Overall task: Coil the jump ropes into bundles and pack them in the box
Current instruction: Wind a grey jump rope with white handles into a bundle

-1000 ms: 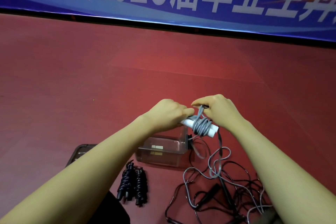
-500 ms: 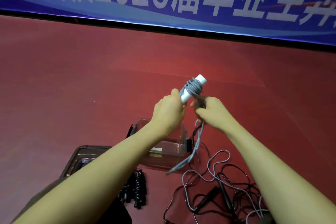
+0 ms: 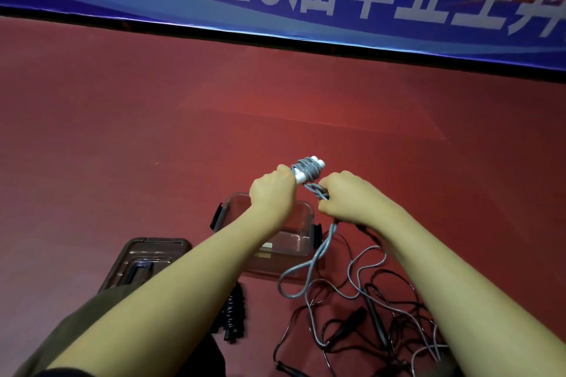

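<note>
A: Handles? White pair [image 3: 307, 170] in left hand [image 3: 271, 193], gripped, axis tilting up-right, above the box [image 3: 301, 223]

B: Right hand [image 3: 346, 197] pinches grey rope [image 3: 317, 252] just below-right; loose loop hangs toward floor, so it wraps next

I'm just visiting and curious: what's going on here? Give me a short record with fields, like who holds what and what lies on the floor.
Left hand: grips the white handles, held above the box
Right hand: pinches the grey rope just below the coil
Coil: grey turns wound round the handles, a long loop hanging loose
Clear box: open, on the red floor; contents cannot be told
Lid: lies left of the box
Black bundle: coiled, on the floor outside the box
Loose ropes: tangled on the right
</note>
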Demonstrator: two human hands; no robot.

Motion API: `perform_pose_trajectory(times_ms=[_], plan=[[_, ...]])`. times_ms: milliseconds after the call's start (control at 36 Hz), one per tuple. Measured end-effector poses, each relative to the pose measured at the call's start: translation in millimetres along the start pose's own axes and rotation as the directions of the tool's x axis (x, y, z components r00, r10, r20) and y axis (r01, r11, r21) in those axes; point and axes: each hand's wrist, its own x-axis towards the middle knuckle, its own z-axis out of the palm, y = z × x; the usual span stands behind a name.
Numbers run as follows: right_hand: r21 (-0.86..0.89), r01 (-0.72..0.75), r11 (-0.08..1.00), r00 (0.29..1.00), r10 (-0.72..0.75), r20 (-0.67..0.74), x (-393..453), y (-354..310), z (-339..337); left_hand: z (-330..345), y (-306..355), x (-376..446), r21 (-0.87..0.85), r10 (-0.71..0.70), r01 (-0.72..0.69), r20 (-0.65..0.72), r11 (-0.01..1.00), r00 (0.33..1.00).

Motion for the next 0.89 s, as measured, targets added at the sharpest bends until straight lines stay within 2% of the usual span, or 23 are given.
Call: perform_pose_trajectory(times_ms=[139, 250, 333, 500, 611, 694, 750, 889], plan=[[-0.382, 0.098, 0.919, 0.973, -0.169, -0.157, -1.5, -2.8, -3.5, 3.5, -7.2, 3.7, 0.173, 0.102, -0.113, 0.072, 0.978, 0.992], [-0.432, 0.172, 0.885, 0.943, -0.275, -0.188, 1.1, 2.8, 0.7, 3.7, -12.9, 4.7, 0.232, 0.208, -0.241, 0.158, 0.942, 0.965], [-0.308, 0.142, 0.941, 0.95, -0.216, -0.223, -0.8, 9.0, -2.1, 2.5, -14.7, 2.5, 0.217, 0.31, -0.337, 0.149, 0.916, 0.939], [-0.018, 0.073, 0.997, 0.958, -0.075, -0.275, -2.3, 10.4, -6.1, -6.2, -9.6, -8.7, 0.149, 0.439, -0.435, 0.01, 0.888, 0.899], [0.065, 0.088, 0.994, 0.944, -0.062, -0.325, -6.9, 7.1, -10.7, -10.3, -10.2, -5.0, 0.066, 0.317, -0.312, -0.098, 0.948, 0.943], [0.228, 0.115, 0.967, 0.94, -0.032, -0.34, -6.0, 5.9, -10.7, -15.5, -12.2, -0.4, 0.041, 0.225, -0.221, -0.181, 0.974, 0.958], [0.321, 0.146, 0.936, 0.936, -0.025, -0.352, -3.7, 5.2, -10.5, -20.0, -13.1, 0.4, 0.013, 0.182, -0.182, -0.192, 0.983, 0.965], [0.422, 0.152, 0.894, 0.922, 0.026, -0.387, -1.0, 10.7, -5.3, -27.6, -14.1, 1.2, -0.01, 0.144, -0.151, -0.226, 0.989, 0.963]])
